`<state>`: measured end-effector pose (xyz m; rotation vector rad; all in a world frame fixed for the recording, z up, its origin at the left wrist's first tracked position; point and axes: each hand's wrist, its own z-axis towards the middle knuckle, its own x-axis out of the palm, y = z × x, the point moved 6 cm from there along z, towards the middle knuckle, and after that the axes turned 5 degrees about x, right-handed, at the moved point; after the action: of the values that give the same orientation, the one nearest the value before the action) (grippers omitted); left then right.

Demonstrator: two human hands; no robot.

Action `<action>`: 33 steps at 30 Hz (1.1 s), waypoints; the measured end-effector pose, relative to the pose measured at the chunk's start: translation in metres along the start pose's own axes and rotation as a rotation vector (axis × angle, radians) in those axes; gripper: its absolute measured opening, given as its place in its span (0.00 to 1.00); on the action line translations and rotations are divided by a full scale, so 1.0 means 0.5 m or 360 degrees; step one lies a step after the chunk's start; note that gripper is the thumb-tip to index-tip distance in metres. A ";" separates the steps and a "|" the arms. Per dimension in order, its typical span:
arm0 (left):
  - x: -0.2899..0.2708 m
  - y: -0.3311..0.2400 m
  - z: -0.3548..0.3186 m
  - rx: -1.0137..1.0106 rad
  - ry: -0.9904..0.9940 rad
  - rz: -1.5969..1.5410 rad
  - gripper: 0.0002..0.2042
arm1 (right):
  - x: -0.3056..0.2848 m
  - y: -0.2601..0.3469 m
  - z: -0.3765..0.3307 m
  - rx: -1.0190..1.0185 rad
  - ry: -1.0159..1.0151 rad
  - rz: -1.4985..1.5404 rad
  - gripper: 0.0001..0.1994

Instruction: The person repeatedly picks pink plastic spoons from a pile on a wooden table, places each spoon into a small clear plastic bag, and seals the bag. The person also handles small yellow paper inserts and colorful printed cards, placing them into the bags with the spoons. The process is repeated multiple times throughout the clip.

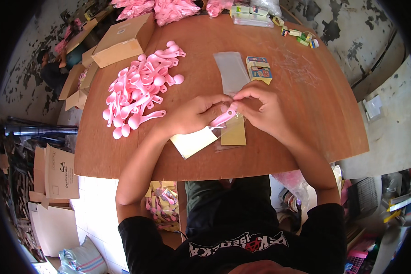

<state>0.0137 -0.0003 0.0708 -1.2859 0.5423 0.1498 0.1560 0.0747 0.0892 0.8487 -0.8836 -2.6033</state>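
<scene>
My left hand (192,114) is closed around a pink plastic spoon (222,119), whose handle end with a hole shows past the fingers. Clear film glints around that handle, and a pale yellow card (194,142) juts out below the hand. My right hand (266,110) meets the left fingertips in a pinch on the clear plastic bag (236,114) at the handle's end. Under the hands lies another yellow card (233,132) with clear film around it. Just beyond them are a stack of clear bags (232,68) and a stack of printed cards (259,67).
A heap of pink spoons (137,89) covers the table's left side, before a cardboard box (123,39). Bagged pink spoons (176,10) lie along the far edge. Thin clear strips (299,66) and small tape rolls (303,39) sit at right. Another person (55,68) is far left.
</scene>
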 end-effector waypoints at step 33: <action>-0.043 0.018 0.003 0.0326 -0.0715 -0.0725 0.19 | -0.196 -0.034 0.075 0.0306 0.0122 0.1029 0.04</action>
<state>-0.0082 0.0077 0.0731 -1.0996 -0.1222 -0.0009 0.2102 0.1460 0.1462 0.5722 -1.1660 -1.9401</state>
